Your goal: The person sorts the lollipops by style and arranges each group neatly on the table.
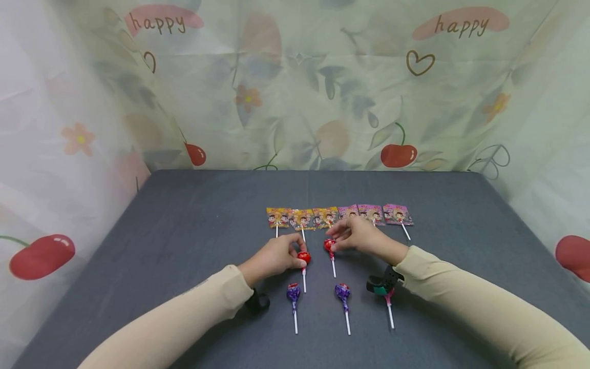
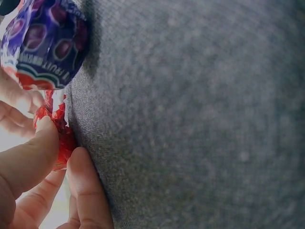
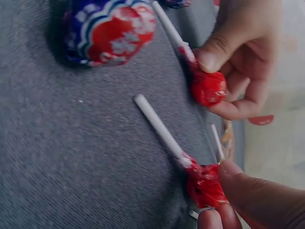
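Note:
In the head view my left hand [image 1: 278,256] pinches a red-wrapped lollipop [image 1: 303,257] by its round head, the white stick pointing toward me. Just to the right, my right hand [image 1: 359,237] holds a second red lollipop [image 1: 329,245] between thumb and fingers, stick also toward me. The right wrist view shows both: the left hand's lollipop [image 3: 208,88] above, the right hand's lollipop [image 3: 205,186] below. In the left wrist view the thumb and fingers grip red wrapper [image 2: 62,143], with a purple lollipop [image 2: 45,45] close by.
Nearer me lie two purple lollipops, left [image 1: 293,293] and right [image 1: 343,293]. A pink-wrapped lollipop [image 1: 390,302] is partly hidden under the right wrist's dark strap [image 1: 386,282]. Behind the hands runs a row of flat-packet lollipops, orange [image 1: 278,217] and purple [image 1: 398,214], on the dark table [image 1: 207,215].

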The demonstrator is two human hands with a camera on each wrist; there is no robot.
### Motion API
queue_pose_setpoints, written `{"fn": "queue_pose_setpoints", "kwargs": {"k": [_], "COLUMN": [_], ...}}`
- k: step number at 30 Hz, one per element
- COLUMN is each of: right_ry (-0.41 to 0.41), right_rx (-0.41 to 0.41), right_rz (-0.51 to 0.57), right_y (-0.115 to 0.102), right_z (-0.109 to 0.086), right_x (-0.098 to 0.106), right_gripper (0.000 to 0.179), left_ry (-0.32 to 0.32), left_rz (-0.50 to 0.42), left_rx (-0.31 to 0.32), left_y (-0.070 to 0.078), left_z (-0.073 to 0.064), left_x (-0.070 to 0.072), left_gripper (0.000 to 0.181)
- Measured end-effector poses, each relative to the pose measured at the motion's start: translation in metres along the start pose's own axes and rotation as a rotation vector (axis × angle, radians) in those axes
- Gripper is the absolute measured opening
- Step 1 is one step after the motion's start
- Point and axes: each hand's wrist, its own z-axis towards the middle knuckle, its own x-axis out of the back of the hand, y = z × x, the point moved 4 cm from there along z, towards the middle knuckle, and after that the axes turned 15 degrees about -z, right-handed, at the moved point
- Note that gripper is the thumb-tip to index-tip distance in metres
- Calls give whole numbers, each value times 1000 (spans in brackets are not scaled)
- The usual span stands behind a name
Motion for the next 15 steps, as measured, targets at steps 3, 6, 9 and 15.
{"fn": "queue_pose_setpoints", "kwargs": {"k": [3,6,9,15], "right_ry": [-17,-19,-17,-10], "right_rx": [9,20,18,0], "right_rz": [-14,-22,-35,-75], "right_y": [-1,-3,-5,-5], "right_z": [1,1,2,2], "right_x": [-3,-5,-5,-5], "right_gripper": [30,29,28,22], "left_ry": [1,-2,-4,-5], "left_rz": [-1,-7,-9,2], "left_rx": [-9,-10,-8,-15], "left_y": [-1,-1,-1,-1], "left_z": [0,0,0,1], "left_x": [0,0,0,0], "left_gripper": [19,19,19,19]}}
